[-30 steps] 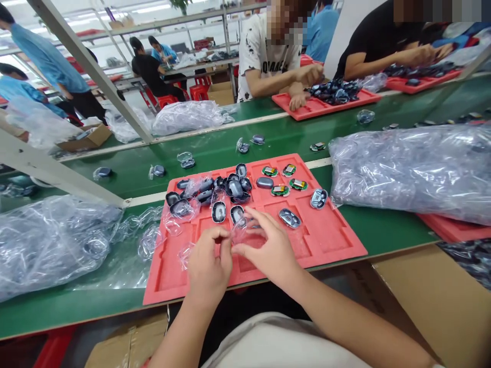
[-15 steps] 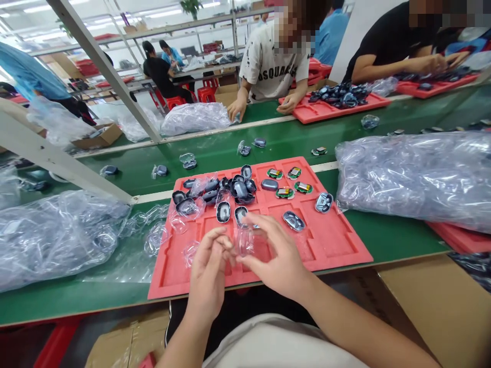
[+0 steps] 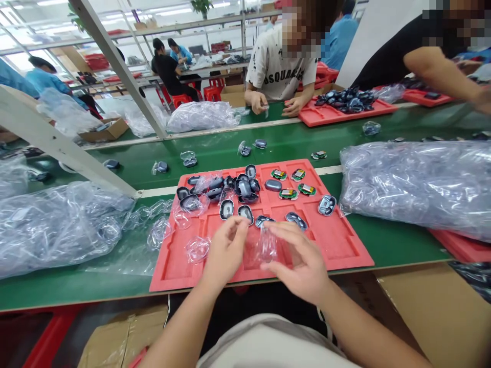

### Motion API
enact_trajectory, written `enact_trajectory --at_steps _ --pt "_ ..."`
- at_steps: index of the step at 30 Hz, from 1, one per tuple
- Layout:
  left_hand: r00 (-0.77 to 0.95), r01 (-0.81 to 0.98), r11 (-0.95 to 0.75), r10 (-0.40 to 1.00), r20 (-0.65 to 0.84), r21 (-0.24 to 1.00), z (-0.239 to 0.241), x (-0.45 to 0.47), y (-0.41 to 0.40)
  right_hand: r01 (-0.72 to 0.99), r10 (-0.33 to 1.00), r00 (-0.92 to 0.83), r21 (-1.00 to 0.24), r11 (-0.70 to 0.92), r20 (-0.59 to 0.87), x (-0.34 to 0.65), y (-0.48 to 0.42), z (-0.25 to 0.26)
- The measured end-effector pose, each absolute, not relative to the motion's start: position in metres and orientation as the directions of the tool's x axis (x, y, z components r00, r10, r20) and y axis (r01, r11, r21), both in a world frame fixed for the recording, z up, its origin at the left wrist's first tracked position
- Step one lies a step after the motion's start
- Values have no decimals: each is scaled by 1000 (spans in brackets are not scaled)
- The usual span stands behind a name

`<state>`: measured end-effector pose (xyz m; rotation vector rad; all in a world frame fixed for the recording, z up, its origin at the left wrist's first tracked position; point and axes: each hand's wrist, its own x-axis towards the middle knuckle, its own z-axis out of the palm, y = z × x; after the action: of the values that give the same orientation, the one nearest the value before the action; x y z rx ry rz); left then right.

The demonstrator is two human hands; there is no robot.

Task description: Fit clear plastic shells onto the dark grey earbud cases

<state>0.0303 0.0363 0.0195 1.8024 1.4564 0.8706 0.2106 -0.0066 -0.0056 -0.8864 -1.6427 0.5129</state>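
A clear plastic cover (image 3: pixel 267 246) is held between the thumb and fingers of my right hand (image 3: pixel 303 258), above the red foam tray (image 3: pixel 180 276). My left hand (image 3: pixel 226 250) has its fingers drawn together at the lower edge of a dark case shell (image 3: pixel 245 212); whether they grip it is hidden. Another open shell (image 3: pixel 226 209) lies just left of it. Beyond my right fingers sit a blue-grey earbud case insert (image 3: pixel 263 221) and a second insert (image 3: pixel 296 221). A loose clear cover (image 3: pixel 198 249) rests on the tray, left of my left hand.
Dark shells (image 3: pixel 215 191) are heaped at the tray's back left, with several green circuit boards (image 3: pixel 288 193) to their right. Bags of clear parts (image 3: pixel 414 189) flank the tray. Cases lie along the green belt (image 3: pixel 215 143). A co-worker (image 3: pixel 282 66) sits opposite.
My left hand has moved right and up to the dark shell's edge. My right hand has shifted right with the clear cover. The view has swung slightly. The co-worker opposite has raised one hand.
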Motion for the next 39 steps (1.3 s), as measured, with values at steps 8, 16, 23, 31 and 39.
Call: enact_trajectory --at_steps 8,16,23,31,39 --pt "225 864 -276 960 167 420 22 27 110 502 784 -35 -667 550 620 234 11 1" --pt "267 823 -396 903 337 408 39 43 79 133 843 255 -881 454 473 215 33 5" --pt "234 101 -260 944 231 960 32 69 19 -386 901 421 -877 286 109 190 56 25" --pt "369 23 -374 865 340 927 30 58 15 -522 956 291 -844 126 -37 185 49 30" --pt "299 -240 -50 946 123 970 30 51 18 -413 945 323 -890 195 57 183 47 31"
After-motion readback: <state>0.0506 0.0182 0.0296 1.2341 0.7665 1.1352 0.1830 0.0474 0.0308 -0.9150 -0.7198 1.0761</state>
